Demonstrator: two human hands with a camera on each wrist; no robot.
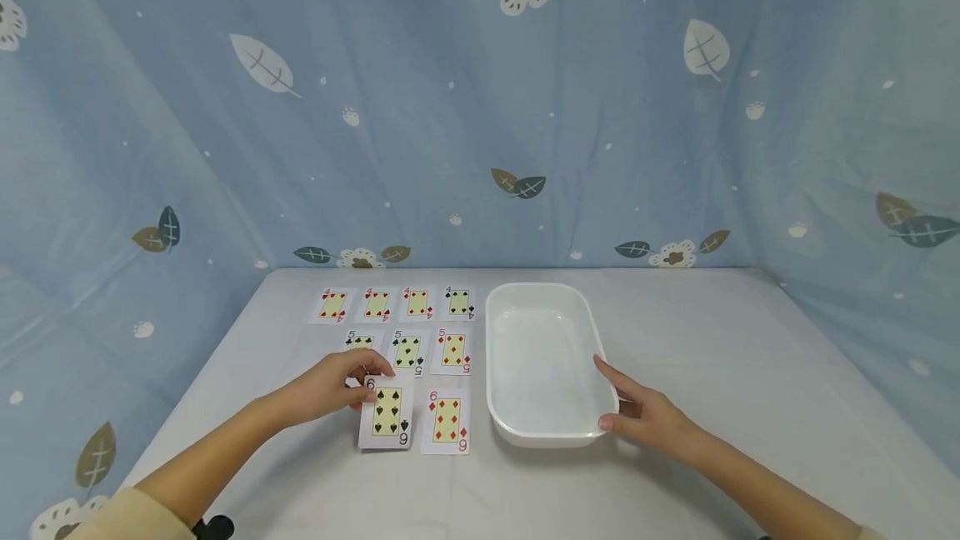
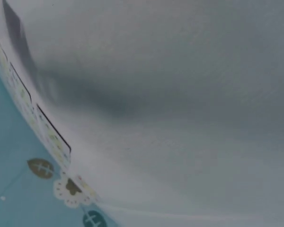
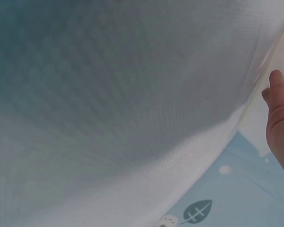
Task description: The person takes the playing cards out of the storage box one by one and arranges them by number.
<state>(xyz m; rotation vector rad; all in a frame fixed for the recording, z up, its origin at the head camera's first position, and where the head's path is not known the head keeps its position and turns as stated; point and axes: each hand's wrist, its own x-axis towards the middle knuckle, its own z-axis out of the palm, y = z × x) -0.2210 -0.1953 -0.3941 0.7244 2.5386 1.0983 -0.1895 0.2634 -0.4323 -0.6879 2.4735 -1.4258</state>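
Observation:
My left hand [image 1: 330,386] pinches a six of spades playing card [image 1: 387,415] at its upper left corner. A darker edge shows along the card's bottom; whether more cards lie behind it I cannot tell. Just right of it lies a six of diamonds [image 1: 447,421], face up. My right hand [image 1: 652,419] holds the right rim of a white plastic basin [image 1: 551,442], index finger and thumb over the edge. In the right wrist view part of the right hand [image 3: 281,120] appears at the right edge. The left wrist view shows mostly blurred white cloth.
Beyond the left hand lies a row of fives, with the five of spades [image 1: 407,352] and five of diamonds [image 1: 452,350]. Behind them is a row of fours, including the four of clubs [image 1: 459,303]. A white cloth [image 1: 750,407] covers the table; a blue patterned curtain [image 1: 420,132] surrounds it.

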